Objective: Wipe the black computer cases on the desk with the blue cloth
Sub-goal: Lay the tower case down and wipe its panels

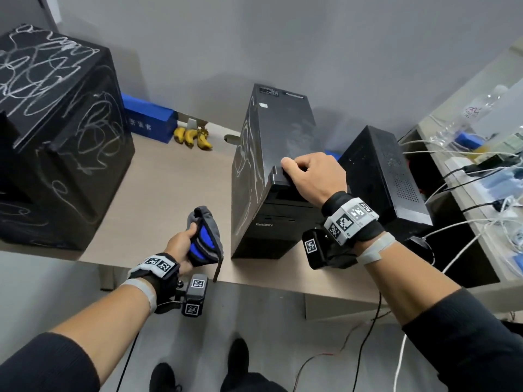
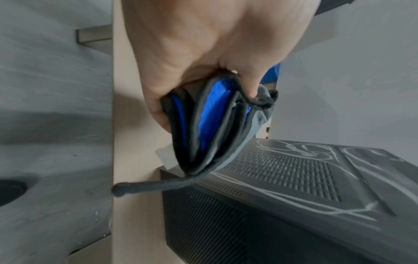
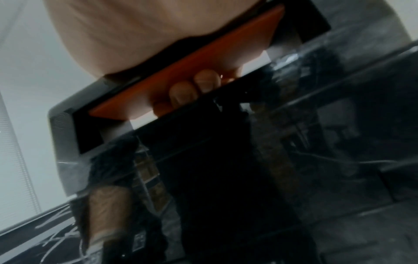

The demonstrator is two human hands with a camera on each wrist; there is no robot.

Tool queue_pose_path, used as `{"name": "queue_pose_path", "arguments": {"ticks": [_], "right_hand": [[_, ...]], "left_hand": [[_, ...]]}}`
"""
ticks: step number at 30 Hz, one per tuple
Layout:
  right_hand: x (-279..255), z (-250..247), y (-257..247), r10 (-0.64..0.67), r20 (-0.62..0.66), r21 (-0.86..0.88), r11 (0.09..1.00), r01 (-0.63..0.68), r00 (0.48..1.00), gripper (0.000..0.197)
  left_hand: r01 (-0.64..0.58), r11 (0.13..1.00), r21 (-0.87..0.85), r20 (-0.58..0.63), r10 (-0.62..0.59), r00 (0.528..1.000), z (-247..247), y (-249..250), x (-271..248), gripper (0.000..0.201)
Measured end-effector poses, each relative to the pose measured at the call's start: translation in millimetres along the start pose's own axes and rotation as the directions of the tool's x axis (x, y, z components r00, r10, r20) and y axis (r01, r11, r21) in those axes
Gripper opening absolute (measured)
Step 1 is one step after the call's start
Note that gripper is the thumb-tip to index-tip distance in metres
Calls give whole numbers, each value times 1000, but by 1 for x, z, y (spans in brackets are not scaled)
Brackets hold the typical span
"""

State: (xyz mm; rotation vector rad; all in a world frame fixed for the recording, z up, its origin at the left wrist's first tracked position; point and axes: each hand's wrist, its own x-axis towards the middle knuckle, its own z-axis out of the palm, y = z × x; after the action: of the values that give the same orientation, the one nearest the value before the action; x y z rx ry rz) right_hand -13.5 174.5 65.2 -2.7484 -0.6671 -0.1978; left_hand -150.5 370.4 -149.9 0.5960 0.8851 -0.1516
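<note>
Head view: middle black case [image 1: 278, 176] stood upright on the desk [image 1: 175, 193].
Right hand [image 1: 312, 176]: fingers curled round its near top handle.
Left hand [image 1: 184, 244]: clenched on the folded blue cloth [image 1: 205, 236], just left of the case's scribbled side, nearer it.
Containers: none seen.

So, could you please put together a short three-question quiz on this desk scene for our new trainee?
1. True or false: the left hand holds the folded blue cloth clear of every case.
2. What does the right hand grip?
A. the bananas
B. the front top handle of the middle case
C. a white cable
3. Fill in: the big case on the left is covered in white ____.

Key
1. True; the cloth touches no case.
2. B; the fingers curl round the handle.
3. Scribbles; the middle case's side also bears some.
</note>
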Motion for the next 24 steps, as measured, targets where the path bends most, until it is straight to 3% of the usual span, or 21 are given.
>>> {"name": "queue_pose_path", "arguments": {"ticks": [3, 7, 11, 15, 18, 20, 22, 24], "right_hand": [[-1, -3, -15, 31, -52, 32, 999, -30, 998, 54], [-1, -16, -19, 71, -124, 204, 978, -44, 990, 50], [-2, -2, -10, 128, -154, 479, 877, -40, 980, 48], [-14, 27, 12, 189, -141, 688, 725, -41, 972, 41], [-21, 52, 36, 164, -144, 696, 718, -19, 976, 34], [-25, 69, 54, 214, -102, 687, 721, -86, 971, 33], [-34, 79, 65, 363, -4, 754, 613, -235, 932, 35], [-47, 86, 71, 480, 48, 838, 459, -297, 876, 31]], "left_hand": [[63, 997, -46, 38, -61, 997, -15, 0, -4, 46], [53, 994, -99, -3, -54, 999, -38, 14, -9, 51], [-55, 979, -198, -62, 44, 997, -59, 29, -10, 47], [-137, 977, -166, -88, 123, 988, -79, 49, -16, 45], [-217, 964, -153, -108, 202, 973, -85, 59, -15, 44], [-266, 958, -110, -106, 255, 961, -80, 67, -13, 42], [-322, 945, -53, -128, 313, 941, -71, 75, -10, 39], [-368, 930, 15, -159, 366, 917, -63, 81, -8, 40]]}}
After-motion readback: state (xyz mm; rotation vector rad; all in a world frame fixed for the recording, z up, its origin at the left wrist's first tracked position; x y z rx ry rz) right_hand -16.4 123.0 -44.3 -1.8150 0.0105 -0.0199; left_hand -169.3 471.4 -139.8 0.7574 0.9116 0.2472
